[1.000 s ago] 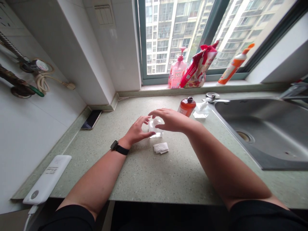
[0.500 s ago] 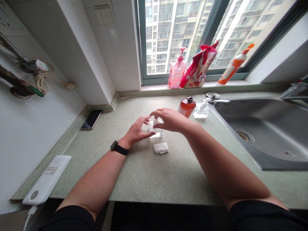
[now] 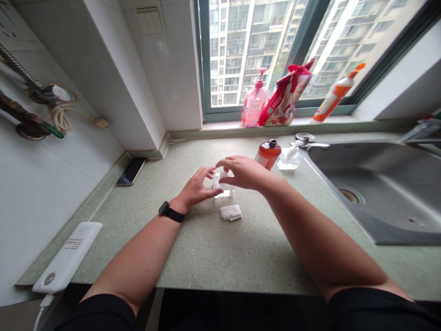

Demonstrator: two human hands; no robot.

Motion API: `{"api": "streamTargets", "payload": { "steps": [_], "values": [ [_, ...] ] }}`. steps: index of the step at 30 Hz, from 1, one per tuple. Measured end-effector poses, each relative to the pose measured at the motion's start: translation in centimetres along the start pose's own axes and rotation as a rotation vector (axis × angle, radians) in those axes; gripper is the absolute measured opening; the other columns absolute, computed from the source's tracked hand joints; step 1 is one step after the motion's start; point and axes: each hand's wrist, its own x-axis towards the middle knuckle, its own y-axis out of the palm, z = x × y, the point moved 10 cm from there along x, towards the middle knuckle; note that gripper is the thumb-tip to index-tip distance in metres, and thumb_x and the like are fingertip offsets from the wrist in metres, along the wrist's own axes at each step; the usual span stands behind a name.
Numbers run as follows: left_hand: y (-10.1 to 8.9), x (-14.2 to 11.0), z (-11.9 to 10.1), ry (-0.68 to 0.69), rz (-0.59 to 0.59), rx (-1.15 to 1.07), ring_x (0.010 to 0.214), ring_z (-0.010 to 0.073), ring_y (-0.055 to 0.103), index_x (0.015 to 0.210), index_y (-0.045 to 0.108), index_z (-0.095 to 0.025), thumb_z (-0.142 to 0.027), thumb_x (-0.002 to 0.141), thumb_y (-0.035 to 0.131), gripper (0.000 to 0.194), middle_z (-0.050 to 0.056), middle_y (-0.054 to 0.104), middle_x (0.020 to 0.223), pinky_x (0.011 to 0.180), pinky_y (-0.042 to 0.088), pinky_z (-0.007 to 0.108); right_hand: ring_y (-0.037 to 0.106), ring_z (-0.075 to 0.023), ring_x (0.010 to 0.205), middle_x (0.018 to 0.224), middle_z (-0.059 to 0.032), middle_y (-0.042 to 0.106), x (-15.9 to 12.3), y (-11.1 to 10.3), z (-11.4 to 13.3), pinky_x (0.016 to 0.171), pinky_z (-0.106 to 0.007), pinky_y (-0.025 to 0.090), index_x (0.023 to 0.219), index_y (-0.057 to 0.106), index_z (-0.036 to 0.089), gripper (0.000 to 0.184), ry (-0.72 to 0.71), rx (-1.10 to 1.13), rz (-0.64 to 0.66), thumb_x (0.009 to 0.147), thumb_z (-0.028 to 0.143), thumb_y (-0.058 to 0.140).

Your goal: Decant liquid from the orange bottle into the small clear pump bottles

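A small clear container (image 3: 225, 192) stands on the counter, partly hidden behind my fingers. At its left side my left hand (image 3: 200, 187) is curved, thumb and fingers apart. My right hand (image 3: 243, 172) arches over its upper right, the thumb spread from the fingers; I cannot tell whether either hand touches it. Nearer to me lies a folded white tissue (image 3: 231, 212). Just beyond my right wrist is an orange-red bottle (image 3: 268, 155) with an uncapped dark neck. Beside that bottle, a white pump top (image 3: 292, 151) rests on white paper.
The steel sink (image 3: 379, 184) takes up the right side. A phone (image 3: 131, 171) and a white power bank (image 3: 69, 257) lie on the left of the counter. On the windowsill stand a pink pump bottle (image 3: 254, 108), a red pouch (image 3: 285, 99) and an orange-white bottle (image 3: 333, 99).
Almost nothing differs. Both hands keep their curved pose around the clear container, and the view has shifted very slightly.
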Motion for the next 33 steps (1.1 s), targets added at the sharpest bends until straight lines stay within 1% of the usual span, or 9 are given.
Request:
{"api": "streamTargets", "payload": {
  "steps": [2,4,7,12,15,20,23,30,33],
  "values": [
    [0.0,0.0,-0.1,0.001,0.006,-0.002,0.11,0.0275,0.071,0.144,0.058,-0.027,-0.065,0.086,0.085,0.075,0.011,0.067,0.132,0.1,0.061,0.05,0.072,-0.0287,0.114,0.123,-0.0098,0.078,-0.2,-0.3,0.4,0.096,-0.04,0.054,0.132,0.072,0.024,0.042,-0.045,0.05,-0.003,0.091,0.029,0.078],
    [0.0,0.0,-0.2,-0.001,0.011,0.004,0.11,0.0276,0.071,0.142,0.06,-0.027,-0.066,0.086,0.083,0.072,0.011,0.067,0.132,0.1,0.061,0.05,0.072,-0.0267,0.117,0.127,-0.0081,0.078,-0.3,-0.5,0.9,0.1,-0.039,0.054,0.132,0.071,0.026,0.044,-0.091,0.101,0.001,0.089,0.02,0.075],
    [-0.1,0.0,-0.3,-0.007,0.007,0.022,0.11,0.0276,0.07,0.141,0.06,-0.026,-0.067,0.087,0.083,0.072,0.01,0.068,0.129,0.1,0.061,0.05,0.073,-0.025,0.116,0.127,-0.0069,0.079,-0.3,-0.4,1.0,0.099,-0.038,0.054,0.131,0.072,0.026,0.043,-0.1,0.125,0.009,0.09,0.013,0.069],
    [0.0,0.1,-0.3,-0.015,0.012,0.015,0.109,0.028,0.07,0.142,0.059,-0.026,-0.069,0.086,0.082,0.075,0.01,0.067,0.127,0.099,0.061,0.05,0.073,-0.0273,0.114,0.124,-0.0097,0.079,0.0,0.0,0.9,0.096,-0.039,0.054,0.13,0.074,0.024,0.037,-0.052,0.043,-0.008,0.094,0.02,0.069],
    [0.1,0.1,-0.3,-0.018,0.025,0.012,0.109,0.0279,0.071,0.142,0.059,-0.025,-0.069,0.086,0.082,0.075,0.01,0.067,0.127,0.098,0.061,0.05,0.074,-0.0268,0.109,0.124,-0.0105,0.078,0.0,0.2,0.8,0.093,-0.039,0.054,0.128,0.075,0.023,0.033,-0.025,0.013,-0.008,0.096,0.022,0.066],
    [0.0,0.1,-0.2,-0.019,0.014,0.01,0.11,0.0277,0.071,0.142,0.059,-0.026,-0.067,0.086,0.083,0.073,0.009,0.068,0.128,0.1,0.06,0.05,0.073,-0.0254,0.112,0.126,-0.0086,0.078,-0.2,0.1,0.9,0.094,-0.036,0.054,0.131,0.073,0.025,0.04,-0.069,0.064,-0.004,0.092,0.02,0.071],
    [-0.1,0.0,-0.2,-0.011,0.001,0.012,0.11,0.0279,0.071,0.142,0.059,-0.026,-0.064,0.086,0.085,0.073,0.009,0.068,0.126,0.101,0.06,0.05,0.073,-0.0261,0.115,0.127,-0.0087,0.079,-0.3,0.1,0.8,0.095,-0.036,0.054,0.133,0.072,0.025,0.042,-0.062,0.043,0.006,0.092,0.017,0.068],
    [-0.1,0.0,-0.3,-0.015,0.006,0.014,0.111,0.0293,0.071,0.144,0.059,-0.027,-0.066,0.085,0.084,0.075,0.01,0.068,0.128,0.099,0.06,0.049,0.073,-0.0323,0.115,0.125,-0.0148,0.078,-0.1,0.1,1.5,0.095,-0.042,0.053,0.125,0.072,0.019,0.028,0.066,-0.113,0.037,0.098,0.025,0.064],
    [-0.1,0.0,-0.3,-0.018,0.007,0.012,0.111,0.0292,0.071,0.142,0.06,-0.026,-0.067,0.085,0.084,0.074,0.011,0.068,0.128,0.098,0.06,0.049,0.072,-0.0338,0.117,0.125,-0.0166,0.077,-0.2,0.2,1.7,0.096,-0.043,0.053,0.123,0.072,0.018,0.027,0.11,-0.142,0.043,0.099,0.026,0.063]
  ]
}}
